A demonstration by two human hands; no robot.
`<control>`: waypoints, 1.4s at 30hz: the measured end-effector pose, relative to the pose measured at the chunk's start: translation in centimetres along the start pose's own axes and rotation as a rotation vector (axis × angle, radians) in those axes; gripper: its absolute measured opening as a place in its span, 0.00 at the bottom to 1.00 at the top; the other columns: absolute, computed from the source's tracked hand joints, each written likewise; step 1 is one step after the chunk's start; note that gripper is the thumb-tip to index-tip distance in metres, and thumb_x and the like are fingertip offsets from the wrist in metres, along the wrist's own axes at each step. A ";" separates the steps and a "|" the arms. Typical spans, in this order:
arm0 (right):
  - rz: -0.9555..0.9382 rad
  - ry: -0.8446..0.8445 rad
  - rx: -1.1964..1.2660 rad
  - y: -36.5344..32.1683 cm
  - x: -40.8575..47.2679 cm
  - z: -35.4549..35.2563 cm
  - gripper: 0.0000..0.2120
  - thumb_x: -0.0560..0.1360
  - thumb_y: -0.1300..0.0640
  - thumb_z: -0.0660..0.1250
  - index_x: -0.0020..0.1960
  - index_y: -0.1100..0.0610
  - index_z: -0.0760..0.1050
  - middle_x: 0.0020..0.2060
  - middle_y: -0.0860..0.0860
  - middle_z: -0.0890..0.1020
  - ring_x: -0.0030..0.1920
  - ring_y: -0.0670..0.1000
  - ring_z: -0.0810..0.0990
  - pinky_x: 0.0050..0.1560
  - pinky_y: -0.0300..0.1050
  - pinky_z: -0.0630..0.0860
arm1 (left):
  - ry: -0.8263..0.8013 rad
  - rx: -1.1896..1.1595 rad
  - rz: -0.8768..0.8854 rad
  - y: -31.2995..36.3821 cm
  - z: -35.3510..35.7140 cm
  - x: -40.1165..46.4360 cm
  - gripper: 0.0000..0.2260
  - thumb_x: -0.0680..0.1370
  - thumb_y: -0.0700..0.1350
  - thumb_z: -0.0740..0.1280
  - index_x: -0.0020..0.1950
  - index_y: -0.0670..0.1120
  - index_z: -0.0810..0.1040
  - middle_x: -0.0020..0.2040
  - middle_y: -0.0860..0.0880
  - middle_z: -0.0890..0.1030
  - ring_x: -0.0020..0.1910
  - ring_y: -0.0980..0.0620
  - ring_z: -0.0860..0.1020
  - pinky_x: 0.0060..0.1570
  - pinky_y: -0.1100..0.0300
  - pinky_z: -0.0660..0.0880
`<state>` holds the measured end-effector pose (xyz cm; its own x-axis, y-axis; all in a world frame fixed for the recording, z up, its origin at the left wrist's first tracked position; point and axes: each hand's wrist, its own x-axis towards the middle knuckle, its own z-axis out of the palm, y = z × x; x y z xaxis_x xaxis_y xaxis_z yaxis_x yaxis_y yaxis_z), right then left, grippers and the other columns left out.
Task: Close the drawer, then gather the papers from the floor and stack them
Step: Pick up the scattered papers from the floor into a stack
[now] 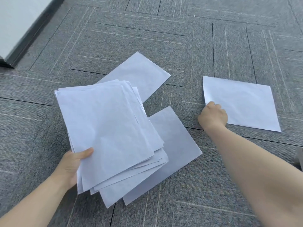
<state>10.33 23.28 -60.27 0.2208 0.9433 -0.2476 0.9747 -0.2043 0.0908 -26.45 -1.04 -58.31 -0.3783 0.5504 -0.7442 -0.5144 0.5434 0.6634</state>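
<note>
My left hand [70, 166] grips a loose, fanned stack of white papers [108, 128] by its near left corner, thumb on top, held above the grey carpet. Two single white sheets lie on the floor partly under the stack: one behind it [141, 74] and one to its right [173, 145]. A third white sheet [246, 104] lies apart on the right. My right hand [213, 117] rests at that sheet's near left corner with the fingers curled onto its edge. The drawer is out of view.
Grey carpet tiles [147, 30] with thin line patterns cover the floor. A white wall with a dark skirting board [27, 38] runs along the far left. A grey object's edge [300, 158] shows at the right border.
</note>
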 end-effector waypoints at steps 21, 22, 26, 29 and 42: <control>-0.792 0.090 0.186 -5.8 -20.7 1.3 0.12 0.59 0.68 0.62 0.30 0.53 0.63 0.19 0.48 0.66 0.20 0.50 0.57 0.22 0.36 0.42 | -0.115 -0.121 0.013 3.0 -2.6 -0.7 0.14 0.78 0.40 0.62 0.62 0.43 0.78 0.55 0.46 0.83 0.44 0.48 0.85 0.41 0.51 0.82; -0.813 0.073 0.182 -5.9 -21.3 1.5 0.10 0.61 0.67 0.58 0.31 0.53 0.63 0.20 0.48 0.64 0.21 0.50 0.57 0.22 0.37 0.42 | -0.118 -0.124 0.012 3.0 -3.0 -0.9 0.15 0.78 0.41 0.62 0.63 0.43 0.77 0.55 0.46 0.83 0.44 0.48 0.85 0.42 0.50 0.82; -0.911 -0.035 0.186 -6.5 -23.0 1.9 0.08 0.59 0.66 0.58 0.33 0.55 0.70 0.22 0.48 0.71 0.21 0.51 0.63 0.22 0.37 0.43 | -0.100 -0.138 0.003 2.6 -3.9 -1.4 0.19 0.77 0.40 0.63 0.68 0.41 0.74 0.55 0.45 0.83 0.45 0.47 0.85 0.43 0.49 0.82; -1.008 -0.071 0.198 -6.8 -23.6 2.5 0.05 0.68 0.64 0.59 0.39 0.56 0.71 0.32 0.52 0.79 0.31 0.56 0.76 0.24 0.42 0.56 | -0.079 -0.129 -0.007 2.3 -4.4 -1.6 0.23 0.72 0.40 0.66 0.68 0.40 0.74 0.61 0.42 0.80 0.45 0.46 0.85 0.42 0.50 0.82; -0.516 -0.100 0.386 -8.0 -16.0 -0.9 0.15 0.78 0.55 0.59 0.62 0.50 0.77 0.55 0.50 0.83 0.57 0.55 0.79 0.50 0.47 0.72 | 0.090 -0.102 -0.023 1.4 -6.7 -0.8 0.11 0.76 0.36 0.66 0.58 0.41 0.78 0.59 0.42 0.80 0.50 0.42 0.80 0.46 0.48 0.77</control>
<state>-1.02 10.05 -56.18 -0.2952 0.9202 -0.2571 0.8948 0.1720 -0.4120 -32.00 -4.95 -57.34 -0.4309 0.4767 -0.7662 -0.5977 0.4854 0.6381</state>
